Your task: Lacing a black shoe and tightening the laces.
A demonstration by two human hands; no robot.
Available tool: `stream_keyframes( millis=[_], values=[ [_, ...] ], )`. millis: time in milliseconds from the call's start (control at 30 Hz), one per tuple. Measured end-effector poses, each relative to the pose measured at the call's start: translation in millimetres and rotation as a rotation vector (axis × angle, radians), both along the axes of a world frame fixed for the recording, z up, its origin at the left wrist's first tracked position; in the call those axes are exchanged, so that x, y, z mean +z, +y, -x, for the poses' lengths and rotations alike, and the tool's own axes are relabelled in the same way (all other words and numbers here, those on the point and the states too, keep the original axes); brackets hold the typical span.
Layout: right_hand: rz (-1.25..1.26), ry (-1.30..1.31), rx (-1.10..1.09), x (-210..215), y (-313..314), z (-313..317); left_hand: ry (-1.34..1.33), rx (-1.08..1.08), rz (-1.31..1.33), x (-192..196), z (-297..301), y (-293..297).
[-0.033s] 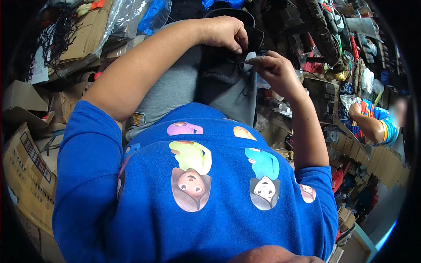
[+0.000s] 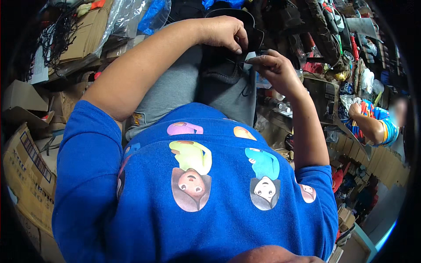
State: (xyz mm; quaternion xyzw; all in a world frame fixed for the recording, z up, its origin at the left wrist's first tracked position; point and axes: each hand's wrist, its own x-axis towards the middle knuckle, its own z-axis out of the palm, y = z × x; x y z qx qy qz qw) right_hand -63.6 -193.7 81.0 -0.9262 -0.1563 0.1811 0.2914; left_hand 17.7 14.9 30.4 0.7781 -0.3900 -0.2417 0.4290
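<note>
A black shoe-like item [image 2: 221,70] rests on my lap, over grey trousers [image 2: 175,87]. My left hand [image 2: 223,31] is closed on its upper edge, fingers curled over the dark rim. My right hand [image 2: 274,65] sits just to the right of it. Its thumb and fingers pinch a small pale tag [image 2: 250,56] with a thin black cord running to the item. The two hands are a few centimetres apart. My blue shirt with cartoon prints [image 2: 197,197] fills the lower part of the view and hides my lap's near side.
Cardboard boxes [image 2: 26,162] are stacked at my left, with clear plastic bags [image 2: 123,17] and black cords above them. Cluttered goods and tools [image 2: 333,39] crowd the upper right. Another person in a striped shirt [image 2: 372,122] sits at the far right beside flat cardboard.
</note>
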Motion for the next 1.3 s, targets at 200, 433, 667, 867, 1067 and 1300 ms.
stream_keyframes(
  millis=[200, 433, 667, 867, 1067, 1300],
  values=[
    [-0.205, 0.156, 0.009, -27, -21, -17, -0.064, 0.002, -0.002, -3, 3, 2],
    [0.103, -0.285, 0.181, 3, 4, -4, -0.118, 0.032, -0.016, -5, 2, 7],
    [0.034, -0.166, 0.145, -17, -7, -8, 0.005, 0.008, -0.016, -4, 1, -6],
    [-0.416, 0.222, -0.101, -38, -15, -9, -0.014, -0.028, 0.007, -3, 1, -1],
    [-0.167, -0.117, -0.03, -26, 3, 10, -0.372, 0.33, 0.118, -14, 26, 12],
    [0.028, -0.461, -0.011, -41, 11, 49, -0.281, 0.456, 0.114, 5, 91, 51]
  ],
)
